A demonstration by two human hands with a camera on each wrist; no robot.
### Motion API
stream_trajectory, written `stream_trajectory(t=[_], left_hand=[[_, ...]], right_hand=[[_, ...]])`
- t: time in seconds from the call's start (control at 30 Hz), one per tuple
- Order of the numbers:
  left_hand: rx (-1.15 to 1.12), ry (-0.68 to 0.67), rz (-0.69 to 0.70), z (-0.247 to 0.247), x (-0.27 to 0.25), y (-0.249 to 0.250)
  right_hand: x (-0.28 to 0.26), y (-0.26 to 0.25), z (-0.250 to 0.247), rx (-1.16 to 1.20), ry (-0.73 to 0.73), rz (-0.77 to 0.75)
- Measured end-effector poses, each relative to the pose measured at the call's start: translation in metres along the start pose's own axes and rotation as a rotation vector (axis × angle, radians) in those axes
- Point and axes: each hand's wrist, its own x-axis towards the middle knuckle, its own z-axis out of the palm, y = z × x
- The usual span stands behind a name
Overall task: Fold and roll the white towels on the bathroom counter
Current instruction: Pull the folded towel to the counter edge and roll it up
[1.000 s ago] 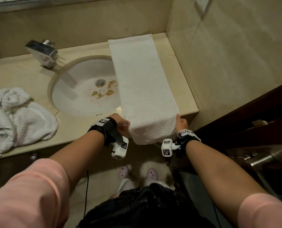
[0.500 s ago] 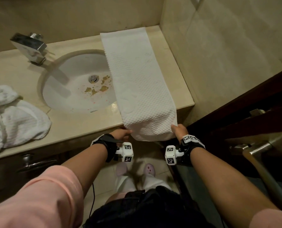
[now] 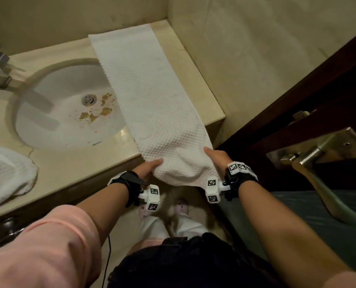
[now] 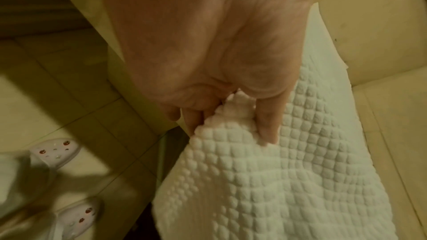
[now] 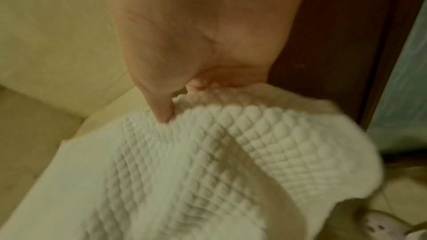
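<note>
Counter: beige bathroom top, sink set in it.
Left hand: fingers pinch the long towel at its near left corner.
Right hand: grips the near right corner.
Long towel: near end overhangs the edge; far end reaches the wall.
Crumpled towel: far left.

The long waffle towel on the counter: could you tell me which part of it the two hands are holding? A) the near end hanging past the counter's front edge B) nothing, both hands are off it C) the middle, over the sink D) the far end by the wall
A: the left hand and right hand each pinch a near corner of the waffle towel, past the counter edge.
</note>
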Motion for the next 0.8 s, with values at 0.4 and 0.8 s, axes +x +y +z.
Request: stream_trajectory(t=[0.4, 0.8], left_hand=[[-0.232, -0.013, -0.041, 0.004, -0.026, -0.022], [-0.190, 0.059, 0.033, 0.043, -0.081, -0.060]], right_hand=[[-0.035, 0.004, -0.010, -0.040, -0.091, 0.089], [-0.042, 0.041, -0.029, 0.069, -0.233, -0.004]])
